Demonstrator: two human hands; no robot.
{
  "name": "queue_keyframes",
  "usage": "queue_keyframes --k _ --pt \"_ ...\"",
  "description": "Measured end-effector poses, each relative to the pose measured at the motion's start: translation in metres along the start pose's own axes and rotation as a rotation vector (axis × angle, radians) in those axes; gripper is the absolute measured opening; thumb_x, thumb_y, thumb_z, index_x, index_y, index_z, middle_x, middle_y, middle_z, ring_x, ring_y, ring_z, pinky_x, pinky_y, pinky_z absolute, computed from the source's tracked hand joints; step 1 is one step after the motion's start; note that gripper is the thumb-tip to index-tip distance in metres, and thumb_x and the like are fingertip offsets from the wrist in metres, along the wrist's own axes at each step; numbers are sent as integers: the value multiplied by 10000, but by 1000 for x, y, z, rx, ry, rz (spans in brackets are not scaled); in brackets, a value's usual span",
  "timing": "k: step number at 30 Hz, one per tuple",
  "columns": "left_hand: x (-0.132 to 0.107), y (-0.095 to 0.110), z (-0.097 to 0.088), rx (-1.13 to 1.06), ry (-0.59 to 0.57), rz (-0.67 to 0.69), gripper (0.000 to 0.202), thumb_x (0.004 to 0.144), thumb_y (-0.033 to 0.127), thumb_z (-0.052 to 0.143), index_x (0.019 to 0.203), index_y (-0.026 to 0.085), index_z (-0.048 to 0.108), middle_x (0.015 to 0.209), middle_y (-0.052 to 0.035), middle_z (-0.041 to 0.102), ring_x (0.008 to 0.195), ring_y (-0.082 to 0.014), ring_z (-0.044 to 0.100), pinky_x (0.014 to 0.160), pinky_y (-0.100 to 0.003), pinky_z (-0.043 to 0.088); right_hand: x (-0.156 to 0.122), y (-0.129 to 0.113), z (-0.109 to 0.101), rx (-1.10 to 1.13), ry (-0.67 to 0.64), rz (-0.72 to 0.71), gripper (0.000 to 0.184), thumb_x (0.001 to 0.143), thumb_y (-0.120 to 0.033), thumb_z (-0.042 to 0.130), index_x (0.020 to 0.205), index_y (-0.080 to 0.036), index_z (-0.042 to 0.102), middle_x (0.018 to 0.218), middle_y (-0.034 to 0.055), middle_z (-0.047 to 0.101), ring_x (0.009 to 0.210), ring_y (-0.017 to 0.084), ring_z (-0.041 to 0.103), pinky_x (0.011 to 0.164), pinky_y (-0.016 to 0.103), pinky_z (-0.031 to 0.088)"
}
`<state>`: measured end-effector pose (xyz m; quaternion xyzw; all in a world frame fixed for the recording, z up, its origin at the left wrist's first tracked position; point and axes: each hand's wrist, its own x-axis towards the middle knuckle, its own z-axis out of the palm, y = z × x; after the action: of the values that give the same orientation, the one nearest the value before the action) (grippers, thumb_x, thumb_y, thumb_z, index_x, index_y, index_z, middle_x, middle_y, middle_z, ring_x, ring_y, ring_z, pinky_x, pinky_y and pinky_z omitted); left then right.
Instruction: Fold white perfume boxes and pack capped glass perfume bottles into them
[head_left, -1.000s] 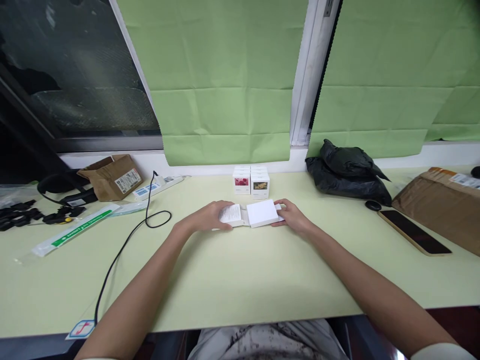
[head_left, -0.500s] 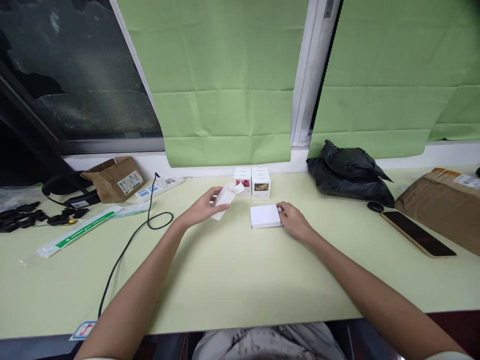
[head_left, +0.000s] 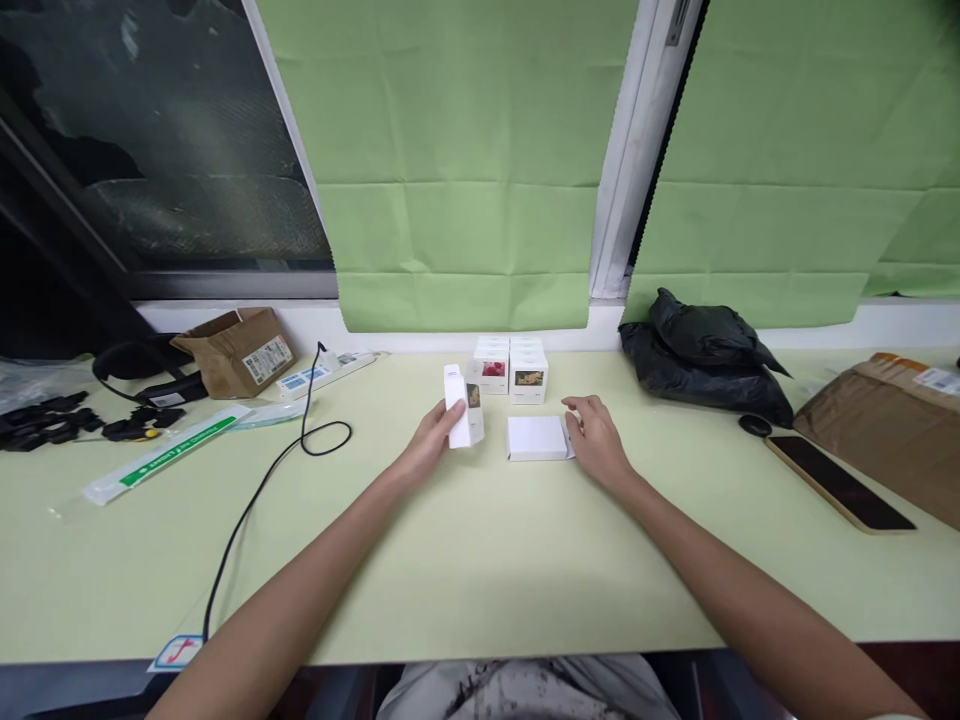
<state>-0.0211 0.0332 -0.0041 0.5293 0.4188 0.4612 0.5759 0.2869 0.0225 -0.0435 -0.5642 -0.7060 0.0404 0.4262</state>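
My left hand point(head_left: 433, 440) grips a small white box point(head_left: 459, 425) with a yellowish picture on one side, holding it upright above the table. To its right a flat white box point(head_left: 537, 438) lies on the table, with a small flap at its right end. My right hand point(head_left: 596, 437) is at that end, fingers apart and holding nothing; whether it touches the flap I cannot tell. Just behind stand two rows of small white boxes, the left front box point(head_left: 492, 374) with a red picture, the right front box point(head_left: 529, 380) with a yellowish one.
A black plastic bag point(head_left: 705, 365), a phone point(head_left: 840, 482) and a cardboard box point(head_left: 885, 430) are at the right. On the left lie an open brown carton point(head_left: 238, 355), a power strip point(head_left: 322, 372), a green-and-white packet point(head_left: 169, 453) and a black cable point(head_left: 251, 510).
My left hand has turned the small box upright, so its picture now shows. My right hand has let go of the flat box's end, and its fingers have spread.
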Motion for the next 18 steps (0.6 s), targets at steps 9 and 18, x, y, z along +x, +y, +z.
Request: queue_keyframes --k 9,18 --pt "-9 3 33 -188 -140 10 641 1026 670 415 1493 252 548 1547 -72 580 1447 -334 533 1174 -510 494 -26 -64 -8 251 -231 -262 215 1070 -355 470 1205 -279 620 926 39 677 766 200 602 739 356 488" --pt "-20 7 44 -369 -280 18 655 1033 635 468 1518 201 544 1566 -123 556 1481 -376 471 1231 -535 346 -33 -85 7 990 -519 377 411 995 -591 569 1255 -277 510 959 37 769 479 121 581 377 224 385"
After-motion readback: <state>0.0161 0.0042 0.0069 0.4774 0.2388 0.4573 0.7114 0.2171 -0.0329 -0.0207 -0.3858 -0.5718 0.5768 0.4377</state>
